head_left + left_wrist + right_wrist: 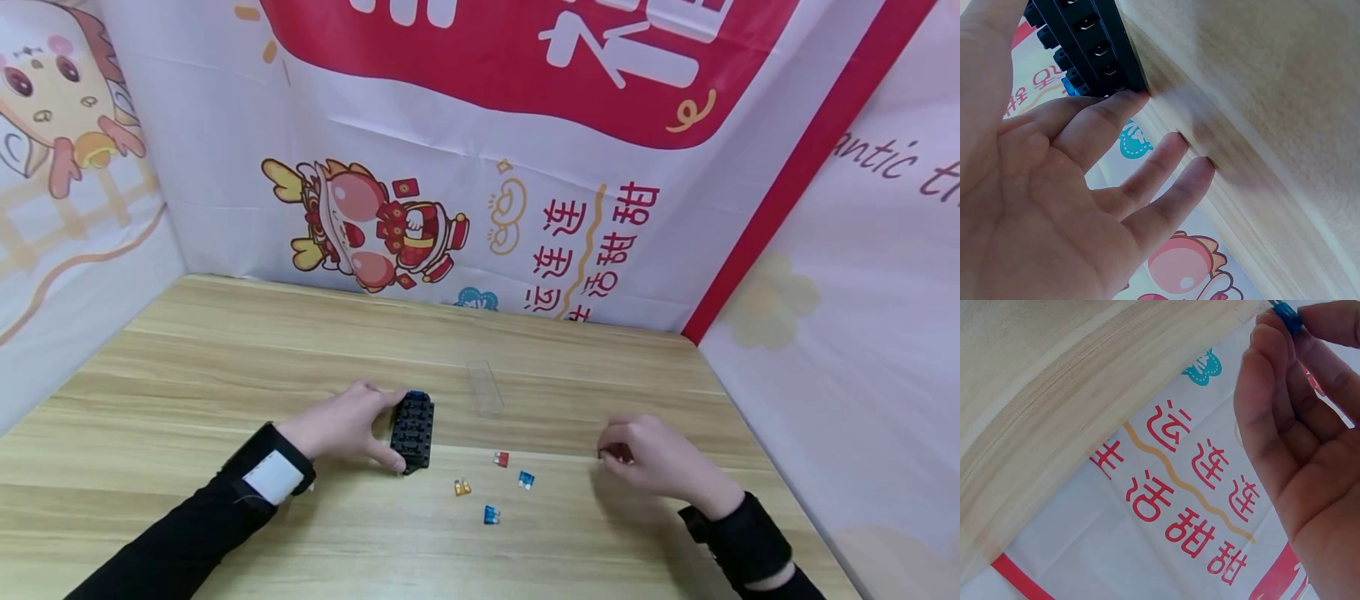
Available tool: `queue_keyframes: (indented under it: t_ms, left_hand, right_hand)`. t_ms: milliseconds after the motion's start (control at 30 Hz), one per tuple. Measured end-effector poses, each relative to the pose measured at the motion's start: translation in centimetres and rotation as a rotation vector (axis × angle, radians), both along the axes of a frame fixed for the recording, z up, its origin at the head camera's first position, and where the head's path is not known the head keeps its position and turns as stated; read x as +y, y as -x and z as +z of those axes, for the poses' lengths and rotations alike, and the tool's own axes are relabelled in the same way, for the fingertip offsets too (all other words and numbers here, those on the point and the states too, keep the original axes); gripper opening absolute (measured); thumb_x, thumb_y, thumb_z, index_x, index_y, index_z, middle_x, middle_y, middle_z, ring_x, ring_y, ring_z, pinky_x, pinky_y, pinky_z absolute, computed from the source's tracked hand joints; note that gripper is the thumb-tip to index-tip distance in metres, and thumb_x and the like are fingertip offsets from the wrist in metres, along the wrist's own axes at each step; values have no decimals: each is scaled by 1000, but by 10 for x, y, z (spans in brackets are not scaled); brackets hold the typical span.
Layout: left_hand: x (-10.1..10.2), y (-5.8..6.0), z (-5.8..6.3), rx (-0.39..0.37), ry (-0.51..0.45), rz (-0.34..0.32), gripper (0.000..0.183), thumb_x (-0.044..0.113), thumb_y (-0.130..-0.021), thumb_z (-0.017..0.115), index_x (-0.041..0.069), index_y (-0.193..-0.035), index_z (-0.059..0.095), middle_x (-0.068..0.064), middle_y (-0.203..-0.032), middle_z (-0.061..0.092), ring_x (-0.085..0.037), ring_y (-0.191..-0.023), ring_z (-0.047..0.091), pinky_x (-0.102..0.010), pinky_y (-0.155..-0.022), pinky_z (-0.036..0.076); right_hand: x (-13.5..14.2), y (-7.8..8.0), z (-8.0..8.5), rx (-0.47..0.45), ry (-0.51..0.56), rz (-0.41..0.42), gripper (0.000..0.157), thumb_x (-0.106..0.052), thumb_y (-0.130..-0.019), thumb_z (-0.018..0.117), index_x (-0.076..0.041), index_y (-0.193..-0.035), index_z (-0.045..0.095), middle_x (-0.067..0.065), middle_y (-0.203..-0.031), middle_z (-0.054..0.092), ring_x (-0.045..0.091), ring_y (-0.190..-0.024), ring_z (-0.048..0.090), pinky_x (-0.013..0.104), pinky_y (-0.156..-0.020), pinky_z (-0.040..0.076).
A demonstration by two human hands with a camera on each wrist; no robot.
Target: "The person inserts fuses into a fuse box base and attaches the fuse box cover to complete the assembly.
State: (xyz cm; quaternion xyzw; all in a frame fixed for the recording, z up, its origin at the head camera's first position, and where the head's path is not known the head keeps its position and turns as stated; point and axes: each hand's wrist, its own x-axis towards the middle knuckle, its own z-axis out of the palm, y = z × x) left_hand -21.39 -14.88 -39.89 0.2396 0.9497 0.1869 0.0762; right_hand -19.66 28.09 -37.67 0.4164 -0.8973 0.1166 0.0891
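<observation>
My left hand [348, 425] grips a black fuse block [412, 432] by its two ends, thumb at the near end and index finger at the far one. In the left wrist view the other fingertips rest on the table. A blue piece [417, 395], seemingly a seated fuse, shows at the block's far end. Off to the right, my right hand [660, 467] pinches a blue blade fuse [1289, 320] between thumb and fingers, its metal prongs pointing outward. Between the hands lie a red fuse [502, 459], an orange fuse [462, 487] and two blue fuses [527, 480].
A clear plastic cover [486, 387] lies flat behind the fuses, to the right of the block. The wooden table [225, 358] ends at a printed cloth backdrop [420, 108], with more cloth at both sides.
</observation>
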Motion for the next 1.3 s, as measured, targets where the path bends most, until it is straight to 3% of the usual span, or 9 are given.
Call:
queue_keyframes:
  t_ms: [367,767,1300]
  left_hand:
    - [0,0,0,13,-2,-12,109,68,-58,74,8,-143,43,-15,-129,51,-24,-112,47,-43,-93,41]
    - [1,0,1,8,-4,-12,108,67,-58,75,7,-143,44,-14,-129,51,-24,-111,47,-43,-93,41]
    - [0,0,1,5,-15,-16,108,67,-58,75,8,-143,43,-14,-129,51,-24,-110,47,-42,-93,41]
  right_hand:
    - [-3,0,-1,64,-7,-13,14,-3,-74,68,-16,-75,62,-12,-71,49,0,-61,45,15,-52,38]
    - [-3,2,-1,-19,-5,-40,10,-7,-81,73,-14,-88,70,-11,-83,58,-1,-72,54,20,-61,47]
    - [-5,0,0,100,46,-16,13,-6,-73,78,-13,-82,73,-11,-79,60,1,-69,58,20,-60,48]
